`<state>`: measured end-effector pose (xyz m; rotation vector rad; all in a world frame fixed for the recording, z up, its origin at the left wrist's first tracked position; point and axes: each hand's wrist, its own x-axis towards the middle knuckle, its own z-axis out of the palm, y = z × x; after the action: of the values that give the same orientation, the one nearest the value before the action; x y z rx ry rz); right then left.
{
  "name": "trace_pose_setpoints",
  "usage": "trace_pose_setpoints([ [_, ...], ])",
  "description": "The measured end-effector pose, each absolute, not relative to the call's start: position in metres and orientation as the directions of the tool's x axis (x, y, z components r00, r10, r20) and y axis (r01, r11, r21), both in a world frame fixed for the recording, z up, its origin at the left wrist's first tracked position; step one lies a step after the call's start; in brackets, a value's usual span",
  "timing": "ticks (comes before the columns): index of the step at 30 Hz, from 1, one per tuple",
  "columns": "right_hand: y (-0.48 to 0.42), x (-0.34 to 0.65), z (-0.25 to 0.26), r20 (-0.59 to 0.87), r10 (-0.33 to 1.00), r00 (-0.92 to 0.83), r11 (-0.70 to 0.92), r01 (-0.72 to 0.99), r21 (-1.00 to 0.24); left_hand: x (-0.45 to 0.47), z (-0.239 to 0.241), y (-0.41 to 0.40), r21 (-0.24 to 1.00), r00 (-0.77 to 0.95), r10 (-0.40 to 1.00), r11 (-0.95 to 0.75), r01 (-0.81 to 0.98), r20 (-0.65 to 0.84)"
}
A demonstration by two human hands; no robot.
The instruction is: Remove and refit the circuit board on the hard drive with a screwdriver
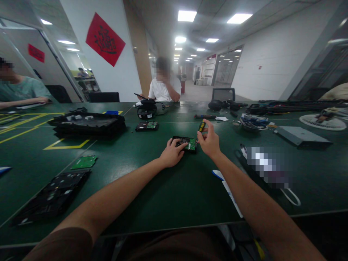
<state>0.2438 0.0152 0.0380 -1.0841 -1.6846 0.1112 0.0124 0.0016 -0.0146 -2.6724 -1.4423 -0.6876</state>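
Note:
A hard drive (185,144) with its green circuit board facing up lies on the table in front of me. My left hand (173,152) grips its left side, and one finger stretches across the board. In my right hand (210,140) is a screwdriver with a yellow and black handle (201,126), pinched between thumb and fingers and slightly tilted. Its shaft points down at the drive's right end. Whether the tip touches a screw is too small to tell. Another drive with an exposed board (147,126) sits farther back to the left.
Left are stacked black trays (88,125), a green circuit board (84,162) and a black plastic frame (54,194). Right are a strapped pixelated object (268,165), a metal box (303,136) and a bowl of cables (252,122). A person (164,88) sits opposite.

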Motion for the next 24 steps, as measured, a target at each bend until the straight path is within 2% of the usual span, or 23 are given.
trace_pose_setpoints([
  [5, 0.0145, 0.2446, 0.0382, 0.725, 0.689, 0.003, 0.573, 0.610, -0.547, 0.0129, -0.0131, 0.0010, 0.166, 0.491, 0.775, -0.587, 0.793, 0.398],
  [11, 0.0143, 0.2439, 0.0376, 0.686, 0.727, -0.001, 0.570, 0.558, -0.603, 0.0133, -0.0157, 0.0017, 0.199, 0.464, 0.800, -0.561, 0.804, 0.379],
  [18, 0.0134, 0.2440, 0.0392, 0.734, 0.679, -0.009, 0.567, 0.642, -0.516, 0.0129, -0.0156, 0.0021, 0.191, 0.476, 0.798, -0.567, 0.801, 0.370],
  [24, 0.0146, 0.2440, 0.0374, 0.718, 0.696, -0.008, 0.578, 0.599, -0.554, 0.0127, -0.0153, 0.0021, 0.186, 0.477, 0.796, -0.568, 0.802, 0.373],
])
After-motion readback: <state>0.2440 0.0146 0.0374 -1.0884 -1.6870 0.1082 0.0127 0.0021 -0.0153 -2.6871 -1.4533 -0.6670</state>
